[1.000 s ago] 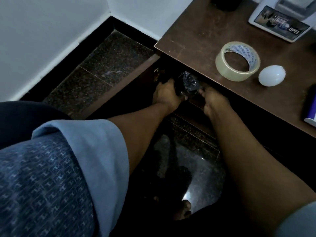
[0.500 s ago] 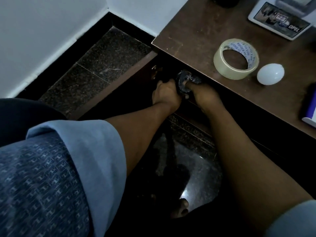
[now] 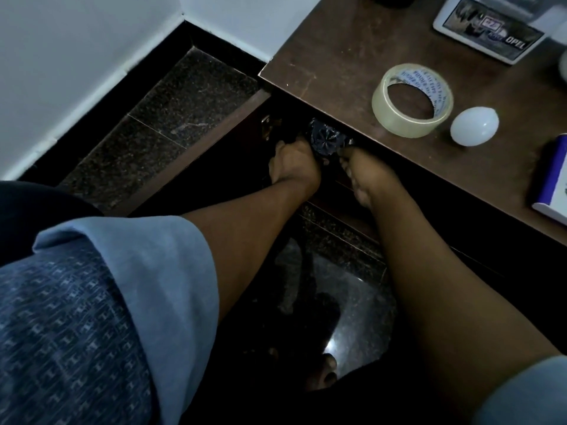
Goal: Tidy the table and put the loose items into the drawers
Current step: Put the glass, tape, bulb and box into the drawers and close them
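Your left hand reaches under the table edge, with its fingers curled round the left side of the dark bundle. The wooden side of what looks like the open drawer runs off to that hand's left. Let the left hand carry the weight. Push the bundle well back into the shadowed space so nothing catches the table lip above your knuckles. Set it down flat before you loosen either hand.

The bundle sits between your two hands, just under the table edge and touching both. It is black, glossy and crinkled like gathered plastic film, with creases fanning out from a centre. It will probably crush and slip easily, so cradle it rather than squeeze it.

Your right hand meets the bundle's lower right corner with its fingertips. It is too dark to tell whether they pinch it or only touch it. Use that hand to steady and guide.

Up on the table, beyond your right hand, the tape roll and the white bulb are not yet put away.
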Demonstrator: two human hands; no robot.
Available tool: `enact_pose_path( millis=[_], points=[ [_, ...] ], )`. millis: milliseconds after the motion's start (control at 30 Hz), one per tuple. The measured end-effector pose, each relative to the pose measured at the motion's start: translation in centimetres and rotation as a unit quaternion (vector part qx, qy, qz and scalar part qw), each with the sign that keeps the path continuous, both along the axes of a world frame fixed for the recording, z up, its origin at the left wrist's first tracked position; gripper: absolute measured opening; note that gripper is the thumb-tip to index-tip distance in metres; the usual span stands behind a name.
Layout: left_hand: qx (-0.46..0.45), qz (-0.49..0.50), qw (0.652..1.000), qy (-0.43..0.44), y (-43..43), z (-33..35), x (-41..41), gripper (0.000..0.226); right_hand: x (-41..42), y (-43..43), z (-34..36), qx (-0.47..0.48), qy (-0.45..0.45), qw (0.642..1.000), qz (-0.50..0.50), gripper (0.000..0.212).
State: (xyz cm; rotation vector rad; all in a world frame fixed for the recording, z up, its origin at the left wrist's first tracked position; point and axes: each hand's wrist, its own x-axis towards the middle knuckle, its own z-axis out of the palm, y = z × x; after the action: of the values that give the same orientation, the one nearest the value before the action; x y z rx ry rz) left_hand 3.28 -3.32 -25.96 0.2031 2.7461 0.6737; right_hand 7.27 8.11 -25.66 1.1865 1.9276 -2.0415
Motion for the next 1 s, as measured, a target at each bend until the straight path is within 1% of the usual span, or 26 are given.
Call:
enact_pose_path(
  millis=[67, 133, 200, 267, 333, 367, 400, 467, 500, 567, 633, 700, 733, 800, 867, 900, 933, 967, 1000],
  points=[
    [-0.013, -0.001, 1.000, 0.003, -0.1, 0.0, -0.2, 0.047, 0.2, 0.0, -0.4, -0.034, 0.018, 0.999, -0.003, 0.026],
    [-0.016, -0.012, 1.000, -0.003, -0.4, 0.0, -0.4, 0.048, 0.4, -0.2, -0.4, -0.041, 0.016, 0.999, 0.002, 0.026],
    [-0.020, -0.033, 0.999, -0.018, -0.7, 0.2, -0.4, 0.054, 0.4, -0.1, -0.3, -0.040, 0.007, 0.999, 0.014, 0.024],
    [-0.029, -0.055, 0.997, -0.041, -1.0, 0.5, 0.0, 0.074, 0.9, 0.3, 0.1, -0.011, -0.011, 0.999, 0.037, 0.023],
    [-0.035, -0.063, 0.995, -0.064, -1.6, 0.9, 0.6, 0.095, 1.8, 0.5, 1.3, 0.049, -0.044, 0.995, 0.080, 0.017],
    [-0.036, -0.067, 0.995, -0.067, -2.0, 1.1, 0.9, 0.101, 2.4, 0.5, 1.8, 0.073, -0.053, 0.991, 0.096, 0.009],
    [-0.035, -0.079, 0.995, -0.056, -2.3, 1.4, 1.2, 0.103, 2.9, 0.7, 2.3, 0.088, -0.051, 0.990, 0.102, 0.009],
    [-0.029, -0.122, 0.992, -0.012, -3.1, 2.2, 1.7, 0.097, 3.9, 0.8, 3.6, 0.089, -0.035, 0.990, 0.099, 0.030],
    [-0.024, -0.148, 0.989, 0.013, -3.3, 2.8, 2.0, 0.093, 4.3, 0.8, 4.3, 0.086, -0.024, 0.990, 0.107, 0.034],
    [-0.010, -0.189, 0.981, 0.048, -3.5, 4.2, 2.8, 0.084, 5.2, 0.7, 5.5, 0.072, -0.008, 0.987, 0.145, 0.030],
    [0.011, -0.215, 0.974, 0.076, -3.5, 5.8, 3.8, 0.066, 6.5, 0.1, 6.9, 0.061, -0.017, 0.983, 0.174, 0.022],
    [0.037, -0.231, 0.968, 0.093, -3.5, 7.3, 4.7, 0.047, 7.7, -0.5, 8.1, 0.059, -0.032, 0.978, 0.196, 0.039],
    [0.047, -0.238, 0.965, 0.098, -3.5, 8.0, 5.3, 0.040, 8.3, -0.6, 9.0, 0.061, -0.030, 0.976, 0.208, 0.042],
    [0.039, -0.246, 0.961, 0.120, -3.6, 9.3, 6.4, 0.025, 9.6, -0.7, 10.8, 0.077, -0.012, 0.972, 0.222, 0.026],
    [0.018, -0.248, 0.953, 0.175, -3.5, 10.1, 7.2, 0.020, 10.8, -0.3, 12.4, 0.098, 0.031, 0.974, 0.200, 0.011],
    [0.023, -0.244, 0.947, 0.209, -3.3, 10.4, 7.6, 0.020, 11.3, 0.0, 13.3, 0.115, 0.053, 0.977, 0.169, 0.006],
    [0.040, -0.239, 0.940, 0.241, -3.1, 10.8, 7.9, 0.019, 11.8, 0.3, 14.1, 0.153, 0.077, 0.976, 0.134, 0.008],
    [0.061, -0.234, 0.932, 0.271, -2.8, 11.1, 8.1, 0.018, 12.3, 0.8, 14.9, 0.221, 0.090, 0.966, 0.103, 0.012],
    [0.073, -0.232, 0.922, 0.301, -2.5, 11.4, 8.1, 0.017, 12.8, 1.3, 15.7, 0.313, 0.093, 0.941, 0.082, 0.013]
  ],
)
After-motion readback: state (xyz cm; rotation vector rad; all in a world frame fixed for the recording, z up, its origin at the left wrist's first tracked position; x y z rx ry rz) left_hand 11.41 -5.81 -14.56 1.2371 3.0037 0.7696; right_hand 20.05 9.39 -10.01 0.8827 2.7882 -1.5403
